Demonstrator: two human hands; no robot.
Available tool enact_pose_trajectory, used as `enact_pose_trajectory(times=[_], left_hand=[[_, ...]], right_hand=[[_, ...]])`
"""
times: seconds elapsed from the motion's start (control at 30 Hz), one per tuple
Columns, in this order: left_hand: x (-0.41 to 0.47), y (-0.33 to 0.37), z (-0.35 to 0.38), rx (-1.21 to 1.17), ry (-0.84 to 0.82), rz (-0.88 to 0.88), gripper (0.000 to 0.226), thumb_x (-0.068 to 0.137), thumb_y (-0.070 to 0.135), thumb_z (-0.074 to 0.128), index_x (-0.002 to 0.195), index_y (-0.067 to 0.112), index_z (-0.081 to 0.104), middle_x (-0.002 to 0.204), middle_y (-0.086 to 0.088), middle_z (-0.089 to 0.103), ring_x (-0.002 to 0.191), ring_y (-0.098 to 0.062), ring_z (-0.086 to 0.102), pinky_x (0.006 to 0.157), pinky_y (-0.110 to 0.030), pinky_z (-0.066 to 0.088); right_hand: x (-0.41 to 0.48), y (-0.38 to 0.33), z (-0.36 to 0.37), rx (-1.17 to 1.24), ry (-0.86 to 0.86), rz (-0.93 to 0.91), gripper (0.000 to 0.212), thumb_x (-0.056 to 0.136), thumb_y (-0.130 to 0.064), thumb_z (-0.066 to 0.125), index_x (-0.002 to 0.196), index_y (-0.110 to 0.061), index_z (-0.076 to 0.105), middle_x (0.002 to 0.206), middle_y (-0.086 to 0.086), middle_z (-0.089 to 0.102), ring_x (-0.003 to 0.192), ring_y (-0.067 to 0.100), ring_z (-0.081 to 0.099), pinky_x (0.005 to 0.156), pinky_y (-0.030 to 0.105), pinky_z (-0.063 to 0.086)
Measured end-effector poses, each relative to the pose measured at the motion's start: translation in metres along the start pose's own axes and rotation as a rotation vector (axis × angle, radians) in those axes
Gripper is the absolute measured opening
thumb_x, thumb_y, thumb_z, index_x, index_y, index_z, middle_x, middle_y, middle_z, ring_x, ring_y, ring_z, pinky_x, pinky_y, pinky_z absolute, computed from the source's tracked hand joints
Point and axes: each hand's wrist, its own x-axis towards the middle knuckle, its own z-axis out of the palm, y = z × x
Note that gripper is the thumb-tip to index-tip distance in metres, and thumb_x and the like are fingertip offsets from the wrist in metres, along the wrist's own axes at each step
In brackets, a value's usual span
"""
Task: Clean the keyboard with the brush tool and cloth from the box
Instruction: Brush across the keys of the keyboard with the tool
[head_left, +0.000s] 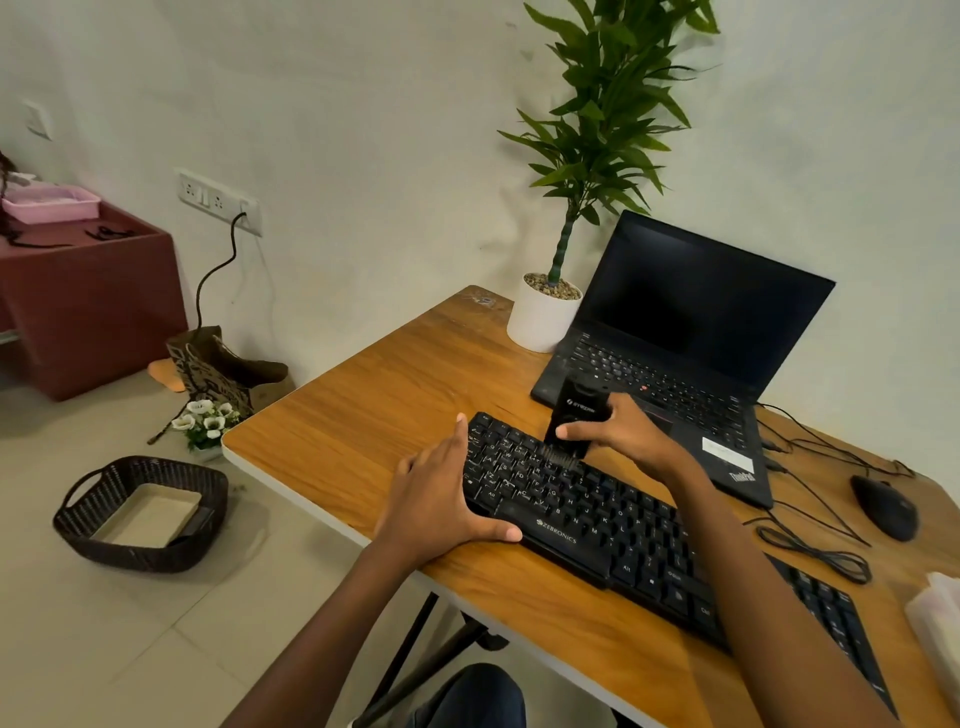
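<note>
Gripping the black brush tool (575, 415) bristles-down on the keyboard (597, 514), the right hand (618, 434) works; left hand (447, 499) lies flat-fingered at its left end.

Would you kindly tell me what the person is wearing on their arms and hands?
Nothing shows: the left hand and right hand are bare, without gloves, rings or a watch, and both forearms are uncovered to the frame's edge, no sleeve in view.
</note>
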Motion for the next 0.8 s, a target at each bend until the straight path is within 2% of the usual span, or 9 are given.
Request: enact_pose_trajectory(times=[0.1,0.17,0.23,0.33,0.4,0.47,0.5,0.67,0.8], left_hand=[[0.001,-0.001,0.0,-0.001,-0.003,0.0,0.14,0.049,0.086,0.057,0.148,0.016,-0.014,0.156,0.002,0.018,0.141,-0.016,0.02,0.112,-0.04,0.016],[0.0,0.0,0.0,0.004,-0.009,-0.001,0.14,0.049,0.086,0.057,0.148,0.016,-0.015,0.156,0.002,0.017,0.141,-0.016,0.019,0.113,-0.04,0.016],[0.0,0.0,0.0,0.01,-0.01,-0.004,0.14,0.05,0.086,0.057,0.148,0.016,-0.016,0.156,0.002,0.017,0.141,-0.017,0.019,0.113,-0.04,0.016],[-0.001,0.001,-0.001,0.019,-0.02,-0.011,0.14,0.049,0.086,0.056,0.148,0.016,-0.016,0.156,0.002,0.016,0.141,-0.017,0.019,0.114,-0.041,0.016],[-0.001,0.001,-0.001,0.02,-0.026,-0.01,0.14,0.05,0.085,0.056,0.147,0.016,-0.016,0.157,0.001,0.015,0.142,-0.016,0.019,0.114,-0.04,0.015],[-0.001,0.001,-0.001,0.017,-0.031,-0.01,0.139,0.051,0.085,0.057,0.148,0.016,-0.016,0.157,0.001,0.015,0.141,-0.016,0.019,0.113,-0.039,0.014],[-0.001,0.001,-0.001,0.013,-0.03,-0.011,0.139,0.052,0.084,0.058,0.148,0.016,-0.016,0.157,0.002,0.015,0.141,-0.016,0.019,0.113,-0.039,0.013],[0.0,0.0,-0.001,0.006,-0.029,-0.008,0.138,0.052,0.084,0.059,0.148,0.017,-0.016,0.157,0.002,0.014,0.142,-0.016,0.018,0.114,-0.039,0.012],[0.002,0.0,-0.002,0.015,-0.031,-0.005,0.137,0.054,0.083,0.058,0.147,0.018,-0.017,0.157,0.003,0.011,0.142,-0.015,0.016,0.114,-0.039,0.012]], right_hand=[[-0.003,0.005,-0.004,-0.037,0.105,0.014,0.029,0.076,-0.011,0.073,0.1,-0.015,0.056,0.093,0.0,0.063,0.087,0.017,0.06,0.069,0.022,0.049],[-0.006,0.007,-0.008,0.017,0.072,0.048,0.033,0.077,-0.012,0.072,0.105,-0.012,0.055,0.098,0.005,0.064,0.09,0.019,0.062,0.068,0.022,0.049],[-0.01,0.008,-0.007,-0.045,0.052,0.061,0.036,0.078,-0.013,0.072,0.109,-0.01,0.055,0.102,0.008,0.064,0.089,0.02,0.062,0.067,0.024,0.05],[-0.01,0.006,-0.005,-0.172,0.305,-0.004,0.037,0.077,-0.015,0.074,0.109,-0.013,0.056,0.097,0.0,0.059,0.086,0.015,0.058,0.069,0.023,0.045],[-0.012,0.001,0.002,0.075,0.387,-0.012,0.034,0.077,-0.015,0.073,0.106,-0.016,0.055,0.096,-0.001,0.06,0.083,0.009,0.059,0.067,0.02,0.047],[-0.013,-0.003,0.011,0.301,0.405,0.017,0.034,0.077,-0.014,0.073,0.107,-0.013,0.055,0.098,0.001,0.062,0.086,0.012,0.061,0.07,0.023,0.05],[-0.014,-0.006,0.015,0.308,0.401,0.017,0.034,0.077,-0.013,0.073,0.106,-0.011,0.056,0.097,0.002,0.063,0.086,0.013,0.062,0.07,0.023,0.05],[-0.021,-0.008,0.032,0.15,0.35,0.021,0.02,0.076,-0.014,0.074,0.084,-0.018,0.056,0.084,-0.001,0.063,0.077,0.012,0.062,0.062,0.022,0.048],[-0.023,0.004,0.041,0.131,0.428,0.075,0.017,0.075,-0.019,0.075,0.082,-0.018,0.059,0.082,0.004,0.067,0.077,0.022,0.067,0.07,0.04,0.057]])
